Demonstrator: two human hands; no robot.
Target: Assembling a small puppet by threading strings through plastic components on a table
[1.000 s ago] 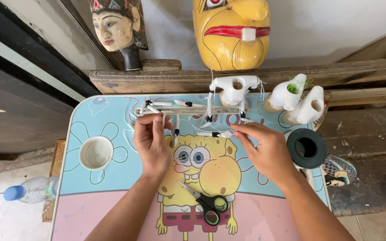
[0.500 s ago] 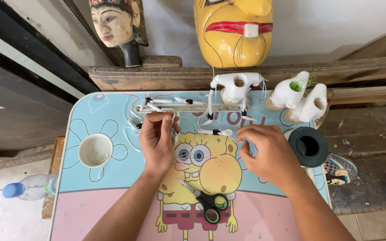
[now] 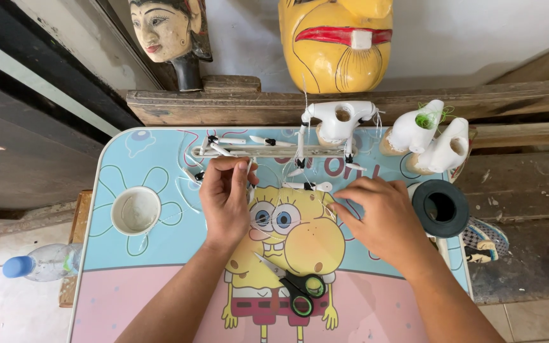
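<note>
My left hand (image 3: 225,198) is raised over the upper middle of a small cartoon-printed table (image 3: 135,289), its fingers pinched on a thin white stick piece (image 3: 250,170). My right hand (image 3: 381,219) rests palm down to the right, fingertips near a white and black small piece (image 3: 306,186) lying on the table. A fine thread seems to run between the hands; I cannot tell whether the right fingers grip it. Beyond the hands lies a long strip (image 3: 258,151) with several small white and black pieces on it.
Scissors with black and green handles (image 3: 295,290) lie near the front. A white cup (image 3: 136,211) stands left, a black tape roll (image 3: 440,208) right. White carved figures (image 3: 338,121) (image 3: 428,136) stand at the back by a wooden ledge with two masks. A plastic bottle (image 3: 38,263) lies on the floor.
My left hand has moved a little toward me with the white stick. My right hand has dropped lower and flattened on the table.
</note>
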